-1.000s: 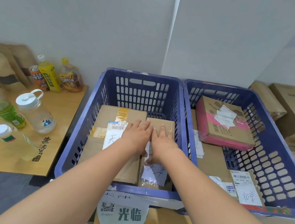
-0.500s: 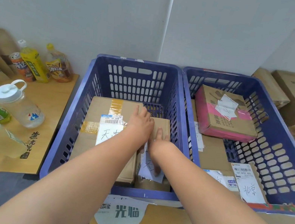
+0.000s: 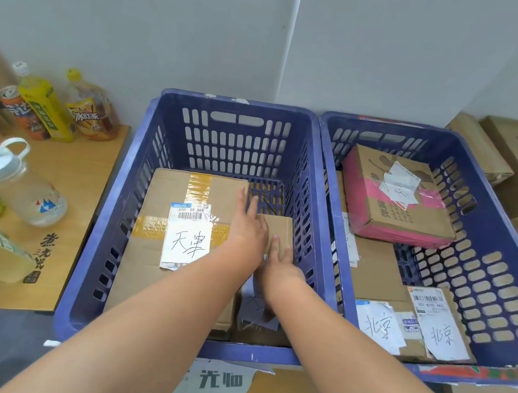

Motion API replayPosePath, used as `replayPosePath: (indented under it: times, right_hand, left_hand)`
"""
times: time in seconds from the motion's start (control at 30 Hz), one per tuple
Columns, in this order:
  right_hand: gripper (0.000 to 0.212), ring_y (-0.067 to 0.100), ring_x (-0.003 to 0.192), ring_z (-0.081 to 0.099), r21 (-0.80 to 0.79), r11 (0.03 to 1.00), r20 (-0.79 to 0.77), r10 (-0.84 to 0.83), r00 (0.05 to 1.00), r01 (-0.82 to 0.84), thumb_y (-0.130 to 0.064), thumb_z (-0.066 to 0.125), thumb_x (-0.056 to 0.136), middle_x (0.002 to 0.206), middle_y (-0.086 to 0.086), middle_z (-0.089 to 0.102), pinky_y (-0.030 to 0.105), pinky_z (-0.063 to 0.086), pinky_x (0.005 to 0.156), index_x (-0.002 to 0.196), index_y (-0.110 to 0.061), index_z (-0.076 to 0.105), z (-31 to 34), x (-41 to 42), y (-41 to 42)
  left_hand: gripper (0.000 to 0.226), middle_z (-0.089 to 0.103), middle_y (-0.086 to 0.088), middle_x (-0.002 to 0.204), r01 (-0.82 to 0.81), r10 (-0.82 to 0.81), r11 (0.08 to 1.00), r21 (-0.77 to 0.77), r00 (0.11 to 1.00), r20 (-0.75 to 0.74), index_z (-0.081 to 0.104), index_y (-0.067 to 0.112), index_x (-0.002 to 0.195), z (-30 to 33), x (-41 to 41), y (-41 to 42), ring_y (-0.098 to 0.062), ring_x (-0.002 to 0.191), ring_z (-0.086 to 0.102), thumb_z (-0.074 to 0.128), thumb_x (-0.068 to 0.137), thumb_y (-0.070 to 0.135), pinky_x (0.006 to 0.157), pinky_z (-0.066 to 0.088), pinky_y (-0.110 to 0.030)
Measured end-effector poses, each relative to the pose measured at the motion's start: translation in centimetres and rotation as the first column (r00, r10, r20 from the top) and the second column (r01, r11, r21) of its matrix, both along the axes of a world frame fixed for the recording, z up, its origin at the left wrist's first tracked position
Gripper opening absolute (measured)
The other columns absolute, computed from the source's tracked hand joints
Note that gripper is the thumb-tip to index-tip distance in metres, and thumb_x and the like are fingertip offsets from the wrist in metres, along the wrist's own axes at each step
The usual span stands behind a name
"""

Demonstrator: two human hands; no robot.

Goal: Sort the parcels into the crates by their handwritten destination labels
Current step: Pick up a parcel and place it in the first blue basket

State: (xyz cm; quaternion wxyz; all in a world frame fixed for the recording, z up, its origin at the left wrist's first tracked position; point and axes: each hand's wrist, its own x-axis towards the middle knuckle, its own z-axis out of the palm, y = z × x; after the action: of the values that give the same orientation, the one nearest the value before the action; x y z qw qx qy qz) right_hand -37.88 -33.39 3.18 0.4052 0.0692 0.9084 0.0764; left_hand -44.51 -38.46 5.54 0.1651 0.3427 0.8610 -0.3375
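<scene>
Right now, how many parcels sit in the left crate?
2 visible: a large box labelled 天津 on its left side, and a small box beside it under both hands. Others may lie hidden beneath.

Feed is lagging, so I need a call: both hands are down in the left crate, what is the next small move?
Probably lift both hands out. The left hand and right hand lie flat on the small parcel, which already sits beside the large parcel inside the left crate.
</scene>
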Motion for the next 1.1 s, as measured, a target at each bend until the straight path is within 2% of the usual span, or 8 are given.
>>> replayPosePath:
  times: [0.13,0.27,0.43,0.53,0.7,0.83,1.0,1.1]
  right_hand:
    - [0.080,0.038,0.153,-0.007,0.025,0.999,-0.014,0.030,0.999,-0.029,-0.010,0.049,0.104,0.164,0.016,-0.022,0.043,0.041,0.109,0.159,-0.012,-0.008,-0.6,-0.1,0.0]
    - [0.078,0.042,0.152,-0.001,0.027,0.999,-0.023,0.024,0.999,-0.023,-0.020,0.049,0.104,0.162,0.019,-0.007,0.041,0.044,0.107,0.160,-0.009,-0.003,-0.8,-0.1,-0.1]
    - [0.082,0.044,0.151,-0.004,-0.004,1.000,0.058,0.021,0.998,-0.020,-0.030,0.052,0.102,0.161,0.021,-0.008,0.048,0.034,0.114,0.160,-0.010,-0.002,0.0,-0.4,0.2]
    - [0.078,0.043,0.151,-0.008,0.033,0.998,0.067,0.051,0.996,-0.053,-0.026,0.048,0.104,0.162,0.021,-0.011,0.046,0.030,0.117,0.160,-0.012,-0.003,-0.3,0.0,0.1]
    - [0.074,0.044,0.151,0.007,0.123,0.988,0.011,0.089,0.996,-0.090,-0.016,0.046,0.105,0.162,0.024,-0.006,0.043,0.037,0.113,0.158,-0.006,-0.004,-2.1,0.2,0.0]
    - [0.073,0.046,0.150,0.011,0.192,0.971,-0.046,0.155,0.987,-0.144,-0.018,0.042,0.106,0.161,0.031,-0.004,0.048,0.030,0.116,0.157,-0.002,-0.007,-3.3,0.2,-0.1]
    - [0.076,0.039,0.152,0.008,0.062,0.997,-0.003,0.038,0.999,-0.038,-0.017,0.046,0.105,0.164,0.024,-0.005,0.049,0.025,0.118,0.158,-0.004,-0.007,-1.2,0.3,0.0]
    - [0.063,0.034,0.146,0.029,-0.216,0.971,0.074,-0.092,0.993,0.106,-0.016,0.052,0.103,0.160,0.019,0.025,0.048,0.033,0.112,0.156,0.000,0.022,4.6,0.8,0.6]
  left_hand:
    - [0.081,0.026,-0.015,0.163,0.058,-0.061,0.993,-0.106,0.998,-0.027,0.030,0.017,0.157,-0.6,0.8,0.6,-0.047,0.151,0.008,0.046,0.094,0.065,0.108,-0.011,-0.078]
    - [0.074,0.030,-0.015,0.162,0.066,-0.073,0.989,-0.134,0.996,-0.052,0.034,0.019,0.155,-1.2,0.8,0.8,-0.048,0.151,0.010,0.042,0.096,0.064,0.104,-0.013,-0.081]
    - [0.086,0.027,-0.013,0.163,0.093,-0.100,0.982,-0.164,0.994,-0.040,0.021,0.018,0.160,-1.3,0.6,0.6,-0.049,0.151,0.004,0.039,0.094,0.070,0.102,-0.013,-0.082]
    - [0.089,0.021,-0.018,0.164,0.109,-0.118,0.981,-0.161,0.992,-0.047,0.018,0.015,0.160,-0.9,1.0,0.4,-0.051,0.150,0.006,0.036,0.094,0.072,0.104,-0.012,-0.081]
    - [0.091,0.028,-0.022,0.161,0.118,-0.124,0.987,-0.112,0.991,-0.053,0.019,0.013,0.160,-0.7,1.7,0.3,-0.052,0.148,0.013,0.043,0.093,0.070,0.103,-0.009,-0.083]
    - [0.091,0.028,-0.027,0.159,0.164,-0.170,0.981,-0.101,0.984,-0.058,0.017,0.013,0.159,-0.5,2.1,0.2,-0.057,0.146,0.013,0.047,0.093,0.068,0.104,-0.006,-0.083]
    - [0.076,0.030,-0.025,0.159,0.160,-0.166,0.983,-0.094,0.984,-0.067,0.019,0.013,0.159,-1.5,2.2,0.2,-0.058,0.146,0.010,0.040,0.101,0.057,0.099,-0.012,-0.085]
    - [0.064,0.033,-0.021,0.159,0.078,-0.080,0.996,-0.032,0.995,-0.055,0.024,0.012,0.157,-1.9,1.9,-0.2,-0.052,0.150,0.005,0.037,0.105,0.046,0.101,-0.014,-0.083]
